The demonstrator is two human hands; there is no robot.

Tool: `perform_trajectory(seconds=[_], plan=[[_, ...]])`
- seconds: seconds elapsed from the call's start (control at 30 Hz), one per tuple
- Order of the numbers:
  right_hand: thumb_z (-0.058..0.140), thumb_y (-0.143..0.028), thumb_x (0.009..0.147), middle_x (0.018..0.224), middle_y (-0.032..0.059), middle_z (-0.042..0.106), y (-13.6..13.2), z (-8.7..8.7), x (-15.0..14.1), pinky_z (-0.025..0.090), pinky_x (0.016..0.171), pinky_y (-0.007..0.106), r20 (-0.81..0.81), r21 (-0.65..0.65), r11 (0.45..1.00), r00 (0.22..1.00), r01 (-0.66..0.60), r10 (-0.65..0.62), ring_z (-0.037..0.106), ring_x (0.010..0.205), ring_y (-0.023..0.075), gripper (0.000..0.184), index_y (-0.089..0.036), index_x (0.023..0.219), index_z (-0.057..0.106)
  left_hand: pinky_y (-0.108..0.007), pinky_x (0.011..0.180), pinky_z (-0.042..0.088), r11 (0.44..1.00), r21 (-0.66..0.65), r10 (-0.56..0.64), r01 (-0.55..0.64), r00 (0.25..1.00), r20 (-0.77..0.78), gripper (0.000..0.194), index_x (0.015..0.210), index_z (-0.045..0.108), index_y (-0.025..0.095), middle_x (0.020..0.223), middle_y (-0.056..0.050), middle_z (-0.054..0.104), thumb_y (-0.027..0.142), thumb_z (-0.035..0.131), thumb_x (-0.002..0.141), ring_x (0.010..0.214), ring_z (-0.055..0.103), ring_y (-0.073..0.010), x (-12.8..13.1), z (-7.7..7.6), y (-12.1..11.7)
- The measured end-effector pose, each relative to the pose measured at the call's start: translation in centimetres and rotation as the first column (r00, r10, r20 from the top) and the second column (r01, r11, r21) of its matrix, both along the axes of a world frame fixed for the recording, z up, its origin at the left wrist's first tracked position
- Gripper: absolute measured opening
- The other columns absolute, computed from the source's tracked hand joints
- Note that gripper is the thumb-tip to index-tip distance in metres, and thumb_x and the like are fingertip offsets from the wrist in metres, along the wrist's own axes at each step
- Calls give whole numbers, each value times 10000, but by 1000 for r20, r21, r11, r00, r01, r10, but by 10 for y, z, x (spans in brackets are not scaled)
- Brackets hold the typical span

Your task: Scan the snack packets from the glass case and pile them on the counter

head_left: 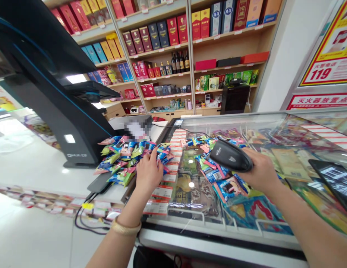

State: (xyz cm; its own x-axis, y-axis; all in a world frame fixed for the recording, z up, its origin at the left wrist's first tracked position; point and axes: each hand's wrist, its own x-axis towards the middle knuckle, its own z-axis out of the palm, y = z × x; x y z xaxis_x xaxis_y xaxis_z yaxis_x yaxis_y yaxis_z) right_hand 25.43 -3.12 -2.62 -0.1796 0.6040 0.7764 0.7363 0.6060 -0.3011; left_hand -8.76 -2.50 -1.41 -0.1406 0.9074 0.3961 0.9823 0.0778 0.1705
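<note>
My right hand (pixel 261 172) is closed around a black barcode scanner (pixel 230 155), whose head points left and down at small snack packets (pixel 218 175) lying on the glass lid of a chest freezer (pixel 274 123). My left hand (pixel 148 172) rests, fingers bent, on a heap of colourful small snack packets (pixel 125 156) on the white counter beside the freezer. Whether it grips a packet is hidden under the fingers. A gold bracelet (pixel 125 227) sits on my left wrist.
A black checkout terminal (pixel 64 111) stands at the left on the white counter (pixel 30 167), with cables (pixel 86 216) hanging off its edge. A black phone (pixel 334 182) lies on the freezer glass at right. Shelves of boxed goods and bottles (pixel 167 48) fill the back wall.
</note>
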Motion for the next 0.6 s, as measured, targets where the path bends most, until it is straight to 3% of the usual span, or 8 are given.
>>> perform_trajectory(seconds=[0.07,0.17,0.33,0.47,0.53,0.6], plan=[[636,-299,757,730,29,674,1,-1,1,443,588,281,4,5,1000,1000,13,-13,633,662,192,88,-232,804,669,-542,957,501,997,-45,51,-56,993,-103,570,1492,524,141,1185,-211,667,213,463,929,1113,641,-383,-3,-7,-4],[643,-304,751,739,29,680,4,-4,4,444,585,285,-1,7,999,999,41,-41,644,664,198,102,-236,820,676,-535,970,495,997,-40,63,-69,990,-126,582,1490,528,134,1223,-224,645,247,510,920,1151,619,-392,-3,-11,-7],[669,-341,737,852,60,742,10,-9,9,493,656,316,-16,-18,996,996,84,-84,696,773,245,182,-240,885,698,-558,1043,468,991,124,-46,49,998,-31,608,1468,537,152,1324,-215,578,316,595,885,1252,558,-393,1,-7,3],[659,-349,745,851,66,747,12,-10,10,490,649,314,-17,-16,994,994,107,-107,698,771,244,176,-233,872,697,-521,1114,441,939,212,-285,272,958,36,589,1446,538,170,1340,-177,571,284,595,871,1278,556,-339,23,-4,34],[656,-361,757,838,66,745,13,-10,10,487,638,311,-9,-18,992,992,122,-122,699,761,242,193,-227,887,704,-497,1135,434,923,156,-366,352,927,77,620,1468,506,163,1379,-180,563,258,595,862,1314,548,-326,42,-1,57],[652,-364,769,847,70,750,14,-9,11,495,646,315,3,-20,990,991,136,-136,708,771,246,216,-221,919,715,-451,1165,408,926,-1,-374,376,921,110,638,1498,461,138,1461,-201,529,224,578,876,1378,516,-312,63,0,82]])
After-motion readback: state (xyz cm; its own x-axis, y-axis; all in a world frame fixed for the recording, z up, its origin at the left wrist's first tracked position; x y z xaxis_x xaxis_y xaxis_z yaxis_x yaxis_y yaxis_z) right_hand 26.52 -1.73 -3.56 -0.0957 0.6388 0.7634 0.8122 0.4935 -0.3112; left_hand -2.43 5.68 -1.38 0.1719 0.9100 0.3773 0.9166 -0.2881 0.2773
